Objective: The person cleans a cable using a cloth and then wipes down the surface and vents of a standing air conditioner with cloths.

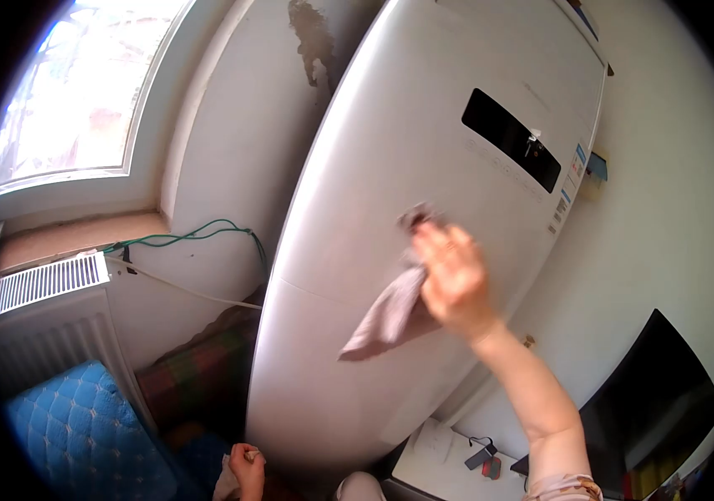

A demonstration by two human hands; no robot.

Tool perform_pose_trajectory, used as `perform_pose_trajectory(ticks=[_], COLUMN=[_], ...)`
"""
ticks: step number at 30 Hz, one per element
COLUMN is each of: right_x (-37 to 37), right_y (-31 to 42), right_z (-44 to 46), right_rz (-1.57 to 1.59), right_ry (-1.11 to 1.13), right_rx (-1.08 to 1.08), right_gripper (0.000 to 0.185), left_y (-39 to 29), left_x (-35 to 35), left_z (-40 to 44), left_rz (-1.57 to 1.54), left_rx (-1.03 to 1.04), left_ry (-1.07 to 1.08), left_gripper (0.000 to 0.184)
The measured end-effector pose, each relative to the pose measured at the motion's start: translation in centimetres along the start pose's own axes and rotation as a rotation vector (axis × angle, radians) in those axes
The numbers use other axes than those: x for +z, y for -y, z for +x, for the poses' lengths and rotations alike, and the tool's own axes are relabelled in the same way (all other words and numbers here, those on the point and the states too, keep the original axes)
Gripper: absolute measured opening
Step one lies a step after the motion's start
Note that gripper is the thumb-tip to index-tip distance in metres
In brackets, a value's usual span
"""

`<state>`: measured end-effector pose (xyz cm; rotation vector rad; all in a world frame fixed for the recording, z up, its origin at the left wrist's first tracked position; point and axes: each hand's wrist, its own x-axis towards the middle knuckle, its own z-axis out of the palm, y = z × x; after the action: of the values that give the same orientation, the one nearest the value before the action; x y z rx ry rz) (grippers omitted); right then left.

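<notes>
My right hand (457,280) is closed on a greyish-pink cloth (390,313) and presses it against the front of a tall white refrigerator (349,209). The cloth's lower corner hangs down below my fingers, and its upper end bunches out above them. Motion blurs the hand a little. A dark display panel (491,134) sits on the refrigerator door, above and to the right of this hand. Low in the view, my left hand (248,473) is curled with a pale cloth (226,482) showing beside it, partly cut off by the frame's edge.
To the left are a window (73,92), a white radiator (56,284), green cable (207,234) and a blue quilted cushion (86,426). On the right, a black screen (658,409) stands by a white tabletop (440,463) holding a small dark device (481,456).
</notes>
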<state>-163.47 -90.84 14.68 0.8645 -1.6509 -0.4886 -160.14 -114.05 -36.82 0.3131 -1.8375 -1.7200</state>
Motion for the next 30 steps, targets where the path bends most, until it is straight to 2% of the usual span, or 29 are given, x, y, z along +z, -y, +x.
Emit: perform_pose_trajectory(ticks=[3, 6, 9, 11, 13, 16, 19, 21, 23, 26, 29, 30], right_x=[1.3, -0.1, 0.1, 1.1, 1.8, 0.2, 0.0, 0.4, 1.3, -0.3, -0.7, -0.3], right_y=[1.6, -0.1, 1.1, 3.2, 3.4, 0.8, 0.8, 2.4, 2.6, 0.3, 1.2, 1.8], right_z=[0.3, 2.3, 2.9, 2.0, 1.5, 3.1, 3.8, 2.9, 2.1, 3.8, 4.3, 3.6], right_rz=[0.127, 0.041, -0.027, 0.059, 0.152, -0.024, -0.094, -0.02, 0.006, -0.125, -0.218, -0.154], right_ry=[0.057, 0.048, -0.006, 0.072, 0.057, 0.023, -0.018, 0.059, 0.044, 0.04, 0.013, 0.028], right_rx=[-0.191, -0.045, -0.007, -0.124, -0.213, -0.071, -0.043, -0.154, -0.274, -0.144, -0.09, -0.134], right_gripper=[0.045, 0.044, 0.043, 0.042, 0.041, 0.039, 0.039, 0.038, 0.036, 0.033, 0.032, 0.028], left_y=[-0.1, 0.0, -1.2, -1.6, -1.0, -2.5, -2.6, -2.3, -1.7, -0.5, -0.4, -0.8], left_x=[-0.1, -0.2, -0.5, -0.6, -0.5, -1.1, -1.1, -1.0, -0.6, -0.7, -0.7, -0.7], left_z=[-0.1, 0.0, -0.3, 0.1, -0.1, 0.1, 0.1, 0.1, -0.3, 0.0, -0.2, -0.3], left_rz=[-0.009, -0.02, -0.03, -0.029, -0.021, -0.007, -0.01, -0.019, -0.048, -0.086, -0.093, -0.094], left_rx=[-0.002, 0.0, 0.005, 0.02, 0.023, 0.025, -0.042, -0.041, -0.054, -0.07, -0.081, -0.072], left_ry=[-0.007, -0.004, 0.018, 0.011, -0.006, -0.027, -0.002, 0.002, 0.004, 0.001, -0.001, -0.001], left_gripper=[0.013, 0.012, 0.011, 0.011, 0.012, 0.012, 0.013, 0.013, 0.013, 0.013, 0.013, 0.013])
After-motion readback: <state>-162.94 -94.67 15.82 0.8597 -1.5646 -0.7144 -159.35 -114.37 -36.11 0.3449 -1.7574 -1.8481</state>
